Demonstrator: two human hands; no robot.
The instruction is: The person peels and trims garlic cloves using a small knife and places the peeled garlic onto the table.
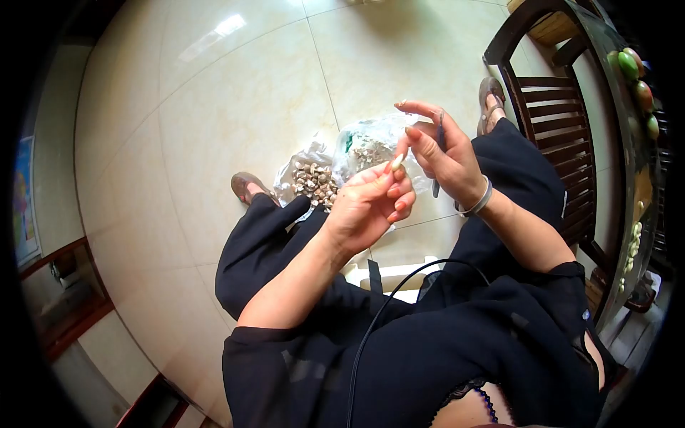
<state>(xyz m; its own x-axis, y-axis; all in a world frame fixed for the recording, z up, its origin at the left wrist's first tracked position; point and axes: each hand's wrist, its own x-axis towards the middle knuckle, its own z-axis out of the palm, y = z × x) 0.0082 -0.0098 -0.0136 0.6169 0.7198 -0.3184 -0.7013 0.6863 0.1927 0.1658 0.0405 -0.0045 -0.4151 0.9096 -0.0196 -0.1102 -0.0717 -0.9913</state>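
My left hand [364, 210] pinches a small pale piece [397, 162] between thumb and index fingertip, its other fingers curled. My right hand [453, 160] is just to the right, a finger reaching close to the piece, its index finger and thumb spread. A slim dark tool [440, 132], possibly a small knife, is held among its fingers, and its lower end shows below the palm. Beyond my left hand, brown shelled pieces [314, 182] lie in an open white plastic bag [286, 178]. Beside it a clear plastic bag [392, 130] holds pale bits [367, 153].
At right stand a dark slatted wooden chair [556, 128] and a table edge [617, 285] with green and red fruits [628, 65] and several pale pieces [633, 246]. A white stool [410, 280] is between my legs. A black cable [371, 324] crosses my lap.
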